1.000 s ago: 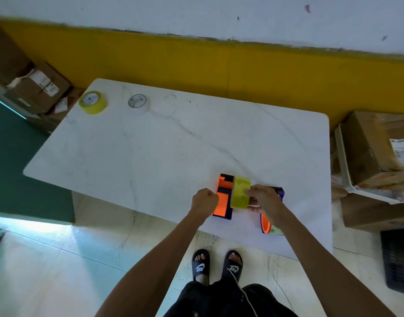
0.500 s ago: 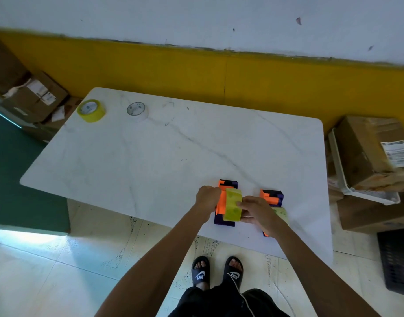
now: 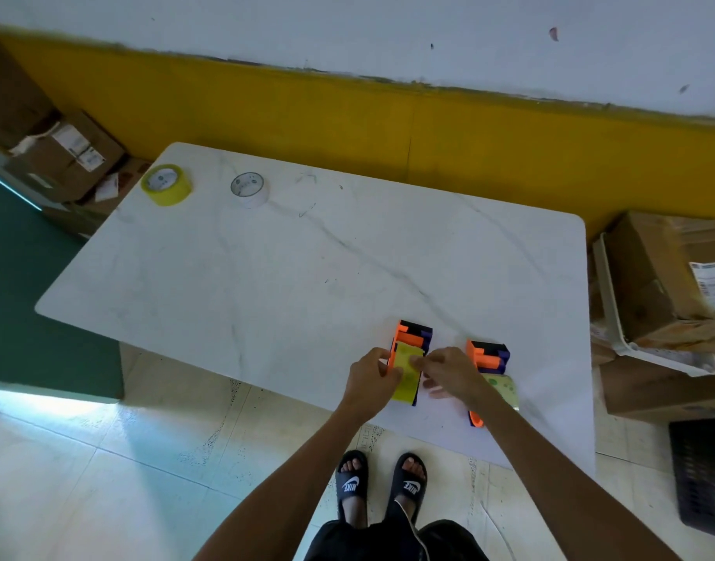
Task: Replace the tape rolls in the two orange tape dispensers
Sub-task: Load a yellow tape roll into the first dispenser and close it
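Two orange-and-purple tape dispensers lie near the front edge of the white marble table (image 3: 266, 285). The left dispenser (image 3: 412, 338) has a yellow tape roll (image 3: 408, 374) sitting in it. My left hand (image 3: 372, 378) grips that dispenser's left side, and my right hand (image 3: 448, 370) pinches the yellow roll from the right. The right dispenser (image 3: 487, 354) lies just beyond my right hand with a pale greenish roll (image 3: 505, 388) in it, partly hidden by my wrist. A spare yellow roll (image 3: 166, 184) and a white roll (image 3: 248, 189) lie flat at the far left corner.
Cardboard boxes (image 3: 64, 151) are stacked on the floor left of the table. More boxes and a white tray (image 3: 631, 342) stand to the right, with a black crate (image 3: 704, 471) in front of them. A yellow-and-white wall (image 3: 388, 123) runs behind the table.
The yellow roll has gone down from above the left dispenser into it. My right hand moved left off the right dispenser, which now shows. The camera view shifted slightly.
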Demonstrator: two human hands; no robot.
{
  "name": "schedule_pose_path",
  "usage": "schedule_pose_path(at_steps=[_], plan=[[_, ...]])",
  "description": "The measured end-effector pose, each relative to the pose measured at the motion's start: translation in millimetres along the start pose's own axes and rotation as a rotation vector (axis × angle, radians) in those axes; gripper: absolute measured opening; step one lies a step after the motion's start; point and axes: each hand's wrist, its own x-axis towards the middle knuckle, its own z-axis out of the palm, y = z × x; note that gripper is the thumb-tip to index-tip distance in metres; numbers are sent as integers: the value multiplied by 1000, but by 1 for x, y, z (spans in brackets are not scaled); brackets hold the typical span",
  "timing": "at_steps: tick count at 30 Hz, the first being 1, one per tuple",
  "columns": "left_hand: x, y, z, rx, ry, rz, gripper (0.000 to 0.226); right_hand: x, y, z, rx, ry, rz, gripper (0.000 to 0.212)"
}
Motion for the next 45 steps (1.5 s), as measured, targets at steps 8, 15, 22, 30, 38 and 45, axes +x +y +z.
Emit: schedule_pose_path(at_steps=[8,15,22,30,38,45], plan=[[2,-7,3,40,52,91,31,23,-32,-2,-556,10,-303,10],[10,-8,1,37,92,93,28,45,-46,-6,-689,-131,-269,25],[14,-4,1,81,89,85,29,70,-48,-12,-750,-175,-253,25],[11,15,16,424,126,31,53,81,-32,-13,-663,-87,-291,26],[14,15,17,674,107,76,52,84,-30,3,-785,42,-322,48],[14,18,16,648,71,57,53,90,-24,5,-798,113,-346,45]])
